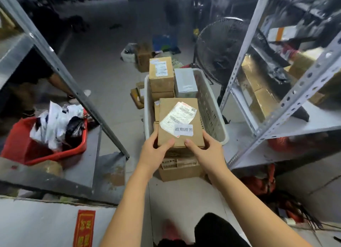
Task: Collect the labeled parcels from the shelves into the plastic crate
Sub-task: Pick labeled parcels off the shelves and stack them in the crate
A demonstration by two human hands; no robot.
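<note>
Labeled parcel (178, 123) between both hands (154, 151) (205, 150)

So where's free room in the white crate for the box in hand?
Strip looks free along the perforated right wall of the white plastic crate, beside the held labelled cardboard box. Far end crowded: tall brown carton, white box. Left side stacked too.

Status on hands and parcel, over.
Left hand and right hand both grip the labeled parcel. Parcel at near end of white crate. Boxes already stacked inside.
</note>
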